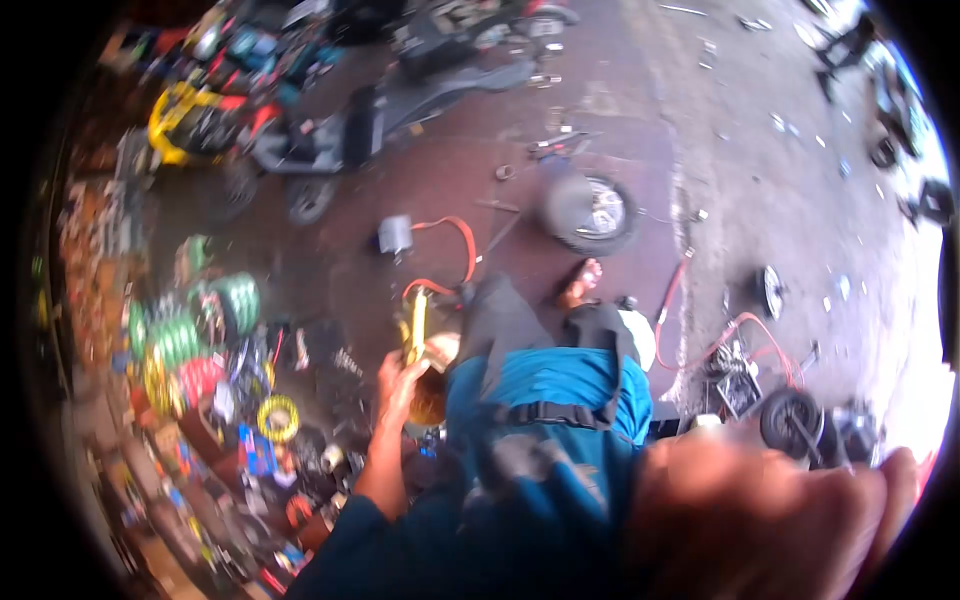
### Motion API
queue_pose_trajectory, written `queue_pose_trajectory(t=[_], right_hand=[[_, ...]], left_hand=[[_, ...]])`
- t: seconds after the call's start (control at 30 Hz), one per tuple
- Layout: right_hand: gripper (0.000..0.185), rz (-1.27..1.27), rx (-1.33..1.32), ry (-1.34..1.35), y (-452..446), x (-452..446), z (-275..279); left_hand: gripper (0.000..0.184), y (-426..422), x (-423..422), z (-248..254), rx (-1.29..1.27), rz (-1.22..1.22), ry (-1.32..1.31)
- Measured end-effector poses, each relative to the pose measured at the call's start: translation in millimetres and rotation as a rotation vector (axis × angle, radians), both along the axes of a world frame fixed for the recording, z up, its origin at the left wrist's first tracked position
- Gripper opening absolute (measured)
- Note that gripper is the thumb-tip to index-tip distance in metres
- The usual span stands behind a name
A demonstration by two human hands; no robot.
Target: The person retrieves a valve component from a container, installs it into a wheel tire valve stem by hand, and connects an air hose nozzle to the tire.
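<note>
Yellow tool (418,325) lies in the left hand (398,385), grasped at its near end and pointing past the fingers toward an orange hose (466,243). The right hand (775,500) is blurred; whether it grips anything, I cannot tell.

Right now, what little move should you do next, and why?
I'd probably lower the right hand. It looks blurry and very close to the camera, blocking some of the view, while the left hand is down holding the yellow tool.
</note>
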State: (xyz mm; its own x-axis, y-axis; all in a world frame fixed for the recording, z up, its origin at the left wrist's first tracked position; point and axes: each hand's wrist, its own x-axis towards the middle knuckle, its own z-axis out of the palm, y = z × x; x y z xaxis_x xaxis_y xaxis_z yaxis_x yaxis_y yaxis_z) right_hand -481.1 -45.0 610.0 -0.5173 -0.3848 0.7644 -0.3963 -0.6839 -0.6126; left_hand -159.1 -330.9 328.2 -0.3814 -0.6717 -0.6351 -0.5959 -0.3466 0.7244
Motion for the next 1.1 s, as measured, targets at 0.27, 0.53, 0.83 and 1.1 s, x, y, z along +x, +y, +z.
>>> queue_pose_trajectory(t=[0.27, 0.53, 0.83, 1.1], right_hand=[[0.024, -0.3, 0.08, 0.032, 8.2, -16.4, 17.6], [0.023, -0.46, 0.096, -0.01, -36.0, -22.2, 19.0], [0.022, -0.517, 0.115, -0.05, -66.9, -31.8, 20.4], [0.021, -0.513, 0.151, -0.026, -61.6, -38.5, 22.7]], left_hand=[[0.029, -50.6, -54.1, 9.2, 0.101, -0.086, -0.224], [0.031, -111.1, -106.6, 1.3, 0.029, -0.157, -0.183], [0.024, -133.0, -124.7, 5.3, 0.025, -0.142, -0.314], [0.023, -139.4, -150.7, 9.9, 0.027, -0.262, -0.408]])
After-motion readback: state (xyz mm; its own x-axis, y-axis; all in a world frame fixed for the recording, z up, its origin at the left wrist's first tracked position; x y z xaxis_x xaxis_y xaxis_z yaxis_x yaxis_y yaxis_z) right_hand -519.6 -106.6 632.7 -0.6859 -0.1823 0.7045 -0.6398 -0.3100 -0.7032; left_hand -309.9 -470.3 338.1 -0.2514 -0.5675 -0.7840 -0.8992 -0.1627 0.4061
